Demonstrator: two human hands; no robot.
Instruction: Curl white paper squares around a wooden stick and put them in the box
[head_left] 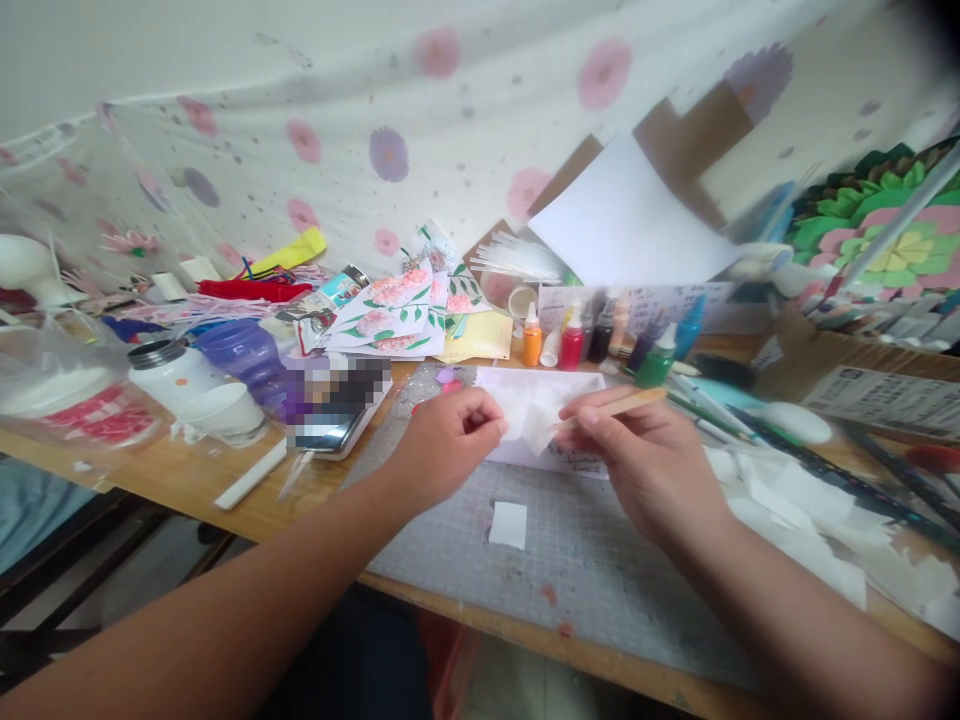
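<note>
My left hand [444, 438] pinches the edge of a thin white tissue piece [531, 412] over the grey cutting mat [570, 560]. My right hand [646, 462] is closed around a wooden stick [626, 404], its tip lying against the same tissue piece. Under the tissue lies a white sheet with writing [559, 455]. A small white paper square [508, 524] rests on the mat just below both hands.
Small colour bottles [574, 342] stand in a row behind the mat. Flower-printed cards [394, 312], a white jar [176, 375], a purple bottle [251, 362] and a phone-like device [337, 408] crowd the left. White paper scraps [802, 520] and pencils [840, 470] lie at right.
</note>
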